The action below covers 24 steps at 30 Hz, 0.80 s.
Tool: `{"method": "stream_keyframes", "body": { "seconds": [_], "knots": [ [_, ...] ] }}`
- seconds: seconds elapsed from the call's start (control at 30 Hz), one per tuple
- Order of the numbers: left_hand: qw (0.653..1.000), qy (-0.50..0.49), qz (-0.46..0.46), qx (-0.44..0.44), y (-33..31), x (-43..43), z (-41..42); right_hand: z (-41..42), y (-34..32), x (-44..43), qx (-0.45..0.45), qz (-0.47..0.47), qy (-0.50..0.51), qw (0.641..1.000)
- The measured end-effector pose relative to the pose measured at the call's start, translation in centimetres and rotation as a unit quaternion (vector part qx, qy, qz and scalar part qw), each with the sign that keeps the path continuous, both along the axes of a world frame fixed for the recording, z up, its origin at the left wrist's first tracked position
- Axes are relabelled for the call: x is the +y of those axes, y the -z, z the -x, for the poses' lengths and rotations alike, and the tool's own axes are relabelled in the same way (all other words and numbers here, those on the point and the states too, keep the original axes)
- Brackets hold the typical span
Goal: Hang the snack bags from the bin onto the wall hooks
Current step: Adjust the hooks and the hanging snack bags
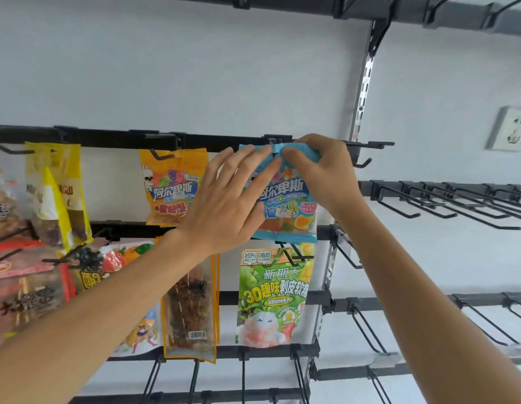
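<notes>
My right hand [320,170] pinches the top seam of the blue gummy bag [288,211], fingers curled tight on it. That puts the hang hole where I judge the hook [273,140] to be, on the black rail [107,135]. The hook's tip is hidden behind the seam. My left hand [224,199] lies on the bag's front with its fingers fairly straight, steadying it flat so the seam doesn't fold. The bag is glossy blue with a crimped top edge and Chinese lettering, and gummies show through a clear window. It hangs right of the orange gummy bag [171,185] and above the green candy bag [270,295].
</notes>
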<state>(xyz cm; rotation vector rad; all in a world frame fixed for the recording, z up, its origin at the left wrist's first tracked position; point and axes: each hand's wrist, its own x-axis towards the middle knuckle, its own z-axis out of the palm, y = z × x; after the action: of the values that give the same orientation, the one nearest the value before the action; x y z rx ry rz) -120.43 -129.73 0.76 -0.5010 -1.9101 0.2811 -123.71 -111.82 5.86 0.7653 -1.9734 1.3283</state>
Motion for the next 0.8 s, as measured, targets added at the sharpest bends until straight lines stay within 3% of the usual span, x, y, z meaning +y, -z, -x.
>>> {"method": "stream_keyframes", "body": {
  "seconds": [0.23,0.4,0.6,0.73,0.8],
  "knots": [
    [0.999,-0.023,0.020,0.009,-0.2,-0.6,0.1,0.4,-1.0,-0.5,-0.038,-0.033,0.033,0.998],
    [0.996,-0.072,0.036,-0.032,0.1,-1.2,0.8,2.0,0.3,-0.3,-0.021,-0.079,0.091,0.992],
    [0.992,-0.098,0.048,-0.066,0.8,-2.0,2.2,3.3,2.3,-0.5,0.105,-0.065,0.163,0.979],
    [0.993,-0.084,0.039,-0.073,1.4,-1.7,3.0,3.3,3.9,-0.7,0.274,-0.080,0.294,0.912],
    [0.994,-0.080,0.034,-0.073,1.6,-1.5,3.3,3.4,5.6,-0.9,0.330,-0.116,0.304,0.886]
  ]
}}
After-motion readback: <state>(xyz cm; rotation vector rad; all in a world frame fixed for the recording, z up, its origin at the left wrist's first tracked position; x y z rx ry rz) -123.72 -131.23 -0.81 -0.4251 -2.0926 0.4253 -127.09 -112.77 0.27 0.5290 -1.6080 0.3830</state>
